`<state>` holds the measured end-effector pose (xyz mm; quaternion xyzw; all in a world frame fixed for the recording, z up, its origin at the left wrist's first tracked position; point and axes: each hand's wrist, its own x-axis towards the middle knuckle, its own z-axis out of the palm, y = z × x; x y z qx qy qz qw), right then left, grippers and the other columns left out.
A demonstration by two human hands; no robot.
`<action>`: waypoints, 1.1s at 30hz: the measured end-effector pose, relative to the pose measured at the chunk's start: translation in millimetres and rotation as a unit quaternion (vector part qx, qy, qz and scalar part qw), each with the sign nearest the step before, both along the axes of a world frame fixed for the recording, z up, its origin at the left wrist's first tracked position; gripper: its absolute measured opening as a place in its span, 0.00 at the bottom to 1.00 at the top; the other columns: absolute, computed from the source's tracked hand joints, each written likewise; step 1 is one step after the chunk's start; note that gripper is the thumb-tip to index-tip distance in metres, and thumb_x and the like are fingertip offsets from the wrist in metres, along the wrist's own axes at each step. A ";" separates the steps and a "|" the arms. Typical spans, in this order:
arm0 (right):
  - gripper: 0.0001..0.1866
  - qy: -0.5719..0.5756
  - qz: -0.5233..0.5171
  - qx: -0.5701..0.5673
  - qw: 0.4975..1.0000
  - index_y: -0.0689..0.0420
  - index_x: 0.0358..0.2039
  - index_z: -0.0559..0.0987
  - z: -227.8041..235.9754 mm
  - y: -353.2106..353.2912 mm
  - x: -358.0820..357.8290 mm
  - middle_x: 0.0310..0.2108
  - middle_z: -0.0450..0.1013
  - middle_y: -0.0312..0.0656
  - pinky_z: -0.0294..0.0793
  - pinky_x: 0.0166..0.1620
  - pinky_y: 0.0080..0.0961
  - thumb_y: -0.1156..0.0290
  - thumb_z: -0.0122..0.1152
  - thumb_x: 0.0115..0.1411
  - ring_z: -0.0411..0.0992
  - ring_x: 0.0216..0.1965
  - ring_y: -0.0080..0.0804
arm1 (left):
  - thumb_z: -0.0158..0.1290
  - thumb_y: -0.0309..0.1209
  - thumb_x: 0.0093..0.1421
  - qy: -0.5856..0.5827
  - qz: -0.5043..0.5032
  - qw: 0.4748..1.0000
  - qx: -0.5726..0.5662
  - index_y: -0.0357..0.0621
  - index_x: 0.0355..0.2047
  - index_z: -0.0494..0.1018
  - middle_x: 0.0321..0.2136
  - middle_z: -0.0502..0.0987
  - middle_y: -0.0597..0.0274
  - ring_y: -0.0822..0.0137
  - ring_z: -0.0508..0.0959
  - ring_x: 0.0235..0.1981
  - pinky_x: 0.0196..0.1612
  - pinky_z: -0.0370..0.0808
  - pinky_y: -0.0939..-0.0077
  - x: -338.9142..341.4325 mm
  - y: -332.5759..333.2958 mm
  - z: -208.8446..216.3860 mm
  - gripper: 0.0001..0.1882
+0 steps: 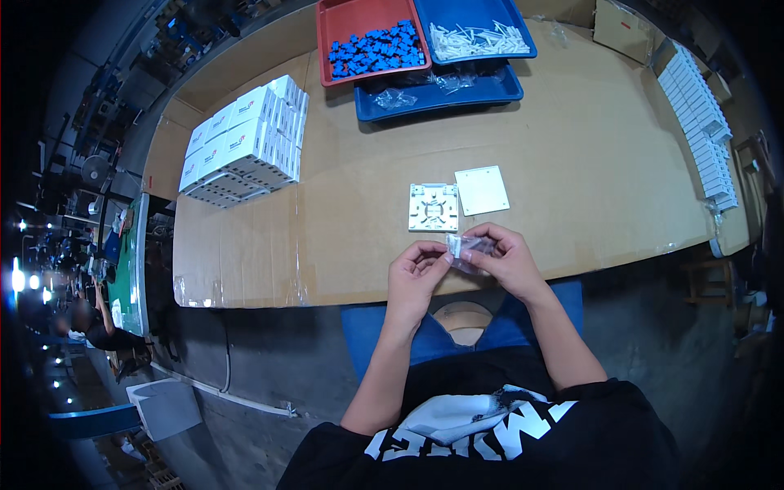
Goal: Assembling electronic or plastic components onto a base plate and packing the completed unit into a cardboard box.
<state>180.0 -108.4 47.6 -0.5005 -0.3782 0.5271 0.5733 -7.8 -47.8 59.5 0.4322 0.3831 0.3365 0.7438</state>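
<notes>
A small clear plastic bag with something whitish in it is held over the table's near edge. My left hand pinches its left end between thumb and fingers. On the other side my right hand grips the same bag, fingers curled round it. Just beyond my hands lies a square white plastic tray with a round pattern of ribs inside. Beside it, to the right and slightly turned, rests a flat white square cover. What exactly the bag contains is too small to tell.
Stacked white boxes stand at the left. At the back are a red bin of blue parts, a blue bin of white sticks and a lower blue tray with clear bags. White parts line the right edge.
</notes>
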 end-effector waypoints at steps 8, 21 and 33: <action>0.13 0.101 -0.001 -0.040 0.994 0.63 0.49 0.77 -3.5 1.9 1.8 0.41 0.79 0.39 0.81 0.40 0.20 0.80 0.68 0.65 0.78 0.35 0.20 | 0.61 0.20 0.66 -0.053 0.065 0.996 -0.041 0.35 0.43 0.76 0.38 0.80 0.64 0.77 0.79 0.41 0.48 0.76 0.83 1.1 2.4 -7.7 0.07; 0.14 0.106 -0.004 -0.035 0.994 0.62 0.49 0.77 0.5 2.6 -10.6 0.39 0.79 0.39 0.81 0.36 0.22 0.80 0.68 0.64 0.78 0.33 0.21 | 0.61 0.23 0.66 -0.022 0.030 0.999 0.002 0.36 0.45 0.77 0.38 0.81 0.65 0.78 0.79 0.42 0.48 0.75 0.84 3.9 -1.3 -3.7 0.09; 0.24 0.149 -0.053 -0.060 0.986 0.63 0.60 0.72 10.1 5.8 -12.8 0.41 0.79 0.43 0.84 0.41 0.23 0.82 0.66 0.64 0.80 0.37 0.25 | 0.58 0.21 0.67 -0.033 0.066 0.997 -0.021 0.34 0.45 0.75 0.39 0.80 0.61 0.77 0.80 0.40 0.45 0.77 0.83 -1.0 2.7 -20.6 0.07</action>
